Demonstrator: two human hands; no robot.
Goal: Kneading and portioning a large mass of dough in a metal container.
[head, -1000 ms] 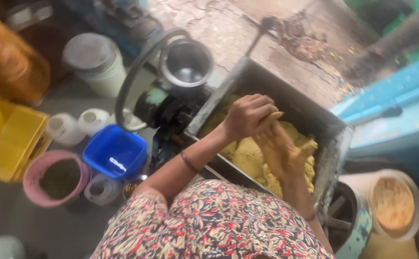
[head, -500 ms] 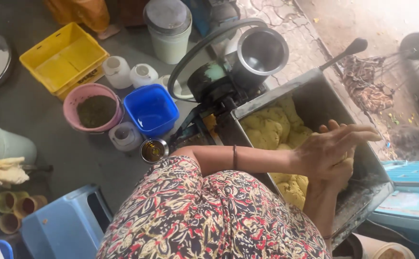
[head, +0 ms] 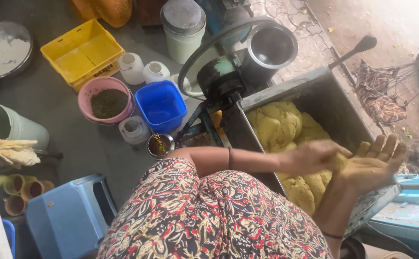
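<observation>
Both hands are working at the right of the frame, over the near end of the trough (head: 315, 88): the left hand (head: 315, 157) is lying palm-down with fingers loosely spread, and the right hand (head: 375, 165) is cupping upward beneath it, a lump (head: 340, 162) of yellow dough being pressed between the two.

Going largest to smallest, the grey metal trough is running from centre frame toward the lower right, and the main dough (head: 279, 125) is lying along it, its long axis following the same diagonal. Above it at upper centre, a machine with a belt wheel (head: 219, 48) and steel funnel (head: 271, 45) is standing. Left of that, a yellow crate (head: 82, 52), blue tub (head: 161, 105) and pink bowl (head: 106, 100) are sitting on the floor.

The lump is being held right over the trough's near rim; a loose squeeze could be letting bits drop outside onto the floor.
</observation>
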